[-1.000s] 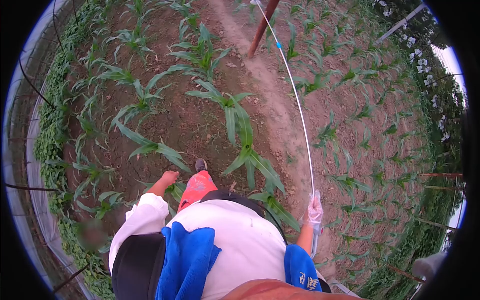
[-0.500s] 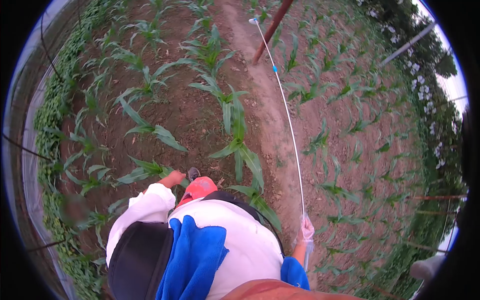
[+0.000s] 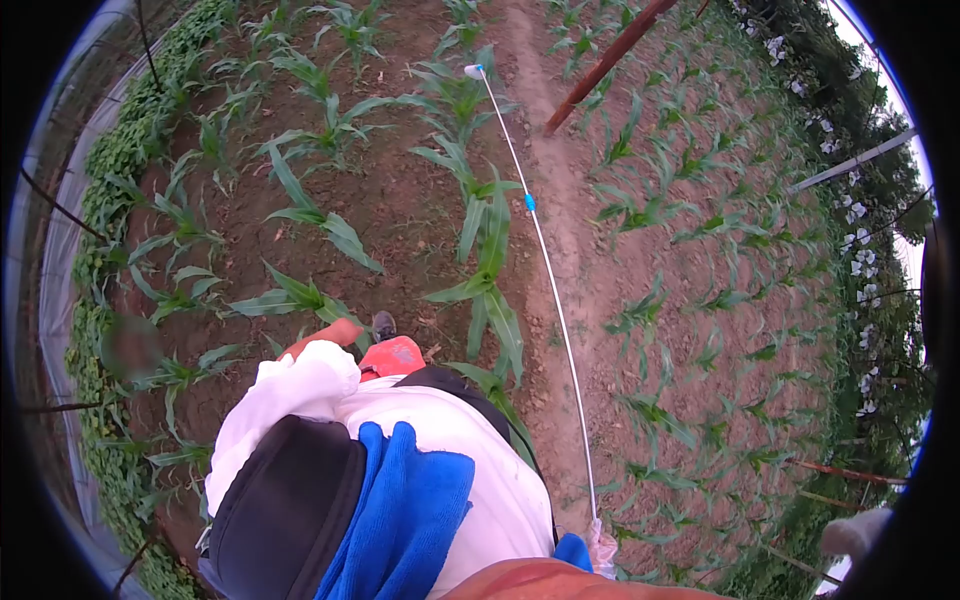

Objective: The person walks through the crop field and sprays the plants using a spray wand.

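My right hand (image 3: 602,552), in a thin clear plastic glove at the lower edge, is closed around the rear end of a long white spray wand (image 3: 561,312). The wand reaches forward over the soil, with a blue joint (image 3: 529,202) partway along and a white-and-blue head (image 3: 474,72) above the corn plants. In front of my waist is my left hand (image 3: 340,332), beside a red item (image 3: 392,355); its fingers are too hidden to read. Black padded straps (image 3: 290,500) and a blue towel (image 3: 400,515) lie over my white top.
Young corn plants (image 3: 490,285) stand in rows on both sides of a bare dirt path (image 3: 560,230). A slanted reddish-brown post (image 3: 610,62) rises ahead. Leafy vines and plastic sheeting (image 3: 62,240) border the left; a pale pole (image 3: 850,160) and white-dotted shrubs border the right.
The wand's head has swung left, from over the path to over the corn row. My right hand sits lower in view and the whole scene has shifted slightly.
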Action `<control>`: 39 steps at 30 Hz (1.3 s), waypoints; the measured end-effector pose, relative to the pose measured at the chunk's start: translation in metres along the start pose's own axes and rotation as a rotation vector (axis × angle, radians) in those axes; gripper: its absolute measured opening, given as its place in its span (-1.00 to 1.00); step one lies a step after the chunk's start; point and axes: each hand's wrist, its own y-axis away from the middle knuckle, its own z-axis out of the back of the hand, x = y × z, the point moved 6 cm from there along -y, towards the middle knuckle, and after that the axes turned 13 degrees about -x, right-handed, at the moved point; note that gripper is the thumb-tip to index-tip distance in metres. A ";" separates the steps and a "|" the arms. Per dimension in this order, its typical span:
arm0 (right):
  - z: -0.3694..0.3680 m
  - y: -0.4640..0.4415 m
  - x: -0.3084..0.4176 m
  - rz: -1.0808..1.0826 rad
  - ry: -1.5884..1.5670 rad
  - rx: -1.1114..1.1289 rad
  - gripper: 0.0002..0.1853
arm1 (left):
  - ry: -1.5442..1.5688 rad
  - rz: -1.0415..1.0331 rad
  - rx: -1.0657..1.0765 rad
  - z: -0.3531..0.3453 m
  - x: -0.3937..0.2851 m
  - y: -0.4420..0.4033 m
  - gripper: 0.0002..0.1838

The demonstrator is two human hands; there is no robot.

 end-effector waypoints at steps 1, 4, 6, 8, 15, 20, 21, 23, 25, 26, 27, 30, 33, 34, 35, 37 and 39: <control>-0.004 -0.006 0.003 0.018 0.002 -0.001 -0.58 | 0.060 0.059 0.100 -0.003 0.000 0.000 -0.75; -0.016 -0.027 0.018 0.136 -0.014 -0.011 -0.57 | 0.293 0.257 0.019 0.036 -0.007 0.006 -0.73; -0.026 -0.043 0.038 0.291 -0.040 -0.040 -0.55 | 0.193 0.192 -0.120 0.010 0.016 -0.004 -0.76; -0.038 -0.053 0.083 0.489 -0.098 -0.109 -0.54 | 0.094 0.126 -0.255 0.011 0.021 -0.001 -0.80; -0.107 -0.086 0.223 0.582 -0.331 -0.082 -0.59 | 0.622 0.633 -0.133 -0.010 0.043 0.070 -0.80; -0.147 -0.094 0.295 0.337 -0.678 0.166 -0.67 | 0.374 0.503 -0.057 -0.065 0.062 0.101 -0.80; -0.151 -0.093 0.310 0.346 -0.679 0.164 -0.67 | 0.448 0.549 -0.032 -0.070 0.067 0.106 -0.83; -0.160 -0.087 0.344 0.377 -0.749 0.151 -0.58 | 0.394 0.470 -0.115 -0.071 0.078 0.106 -0.82; -0.182 -0.098 0.367 0.381 -0.772 0.173 -0.59 | 0.347 0.473 -0.170 -0.074 0.095 0.102 -0.82; -0.190 -0.100 0.380 0.375 -0.796 0.198 -0.59 | 0.353 0.473 -0.177 -0.082 0.104 0.099 -0.82; -0.192 -0.097 0.397 0.383 -0.795 0.194 -0.59 | 0.646 0.649 -0.194 -0.093 0.118 0.097 -0.82; -0.198 -0.089 0.459 0.376 -0.762 0.161 -0.59 | 1.203 1.043 -0.209 -0.088 0.142 0.087 -0.81; -0.209 -0.081 0.518 0.349 -0.731 0.161 -0.59 | 1.470 1.296 -0.227 -0.043 0.154 0.083 -0.82; -0.225 -0.094 0.532 0.384 -0.761 0.168 -0.62 | 1.503 1.296 -0.241 -0.042 0.162 0.077 -0.81; -0.235 -0.102 0.546 0.420 -0.790 0.175 -0.65 | 1.537 1.298 -0.256 -0.043 0.168 0.073 -0.81; -0.227 -0.081 0.594 0.326 -0.868 0.299 -0.73 | 1.560 1.330 -0.284 -0.043 0.180 0.068 -0.79; -0.241 -0.096 0.623 0.367 -0.717 0.215 -0.76 | 1.602 1.397 -0.342 -0.043 0.190 0.069 -0.76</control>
